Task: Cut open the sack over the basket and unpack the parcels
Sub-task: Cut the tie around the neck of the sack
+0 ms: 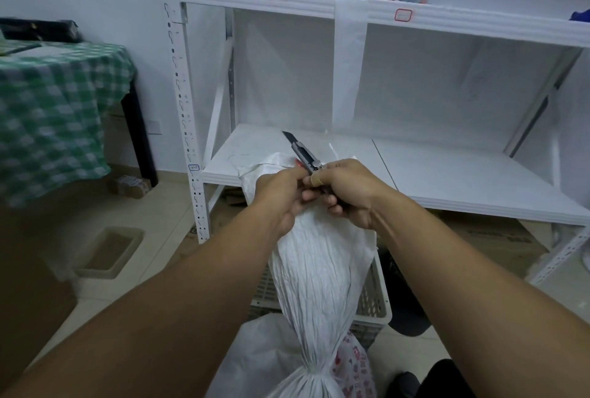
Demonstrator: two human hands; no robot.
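1. Head view: your right hand point(346, 193) is closed around the handle of a utility knife point(303, 153), its dark blade extended and pointing up and away from you toward the shelf point(447, 171). A plaster wraps one right finger near the knife body.
2. Your left hand point(281, 196) sits just beside the right, its fingers point(298, 179) pinched narrow at the knife's handle and the top of the sack point(319, 270); whether they grip the knife or the sack cloth you cannot tell.
3. The white woven sack stands upright under both hands, cinched tight near the bottom edge of the view, its upper end leaning against the front edge of the lower shelf board.
4. The sack rises over a white slotted basket point(373, 302), whose rim shows on the right of the sack and partly on the left.
5. The shelf board behind the blade is bare, giving open room ahead and to the right. A clear plastic strip point(349, 56) hangs from the upper shelf, ending just beyond the blade tip.
6. To your left, a desk with a green checked cloth point(54, 103) stands well apart, with open floor between it and the shelf post.
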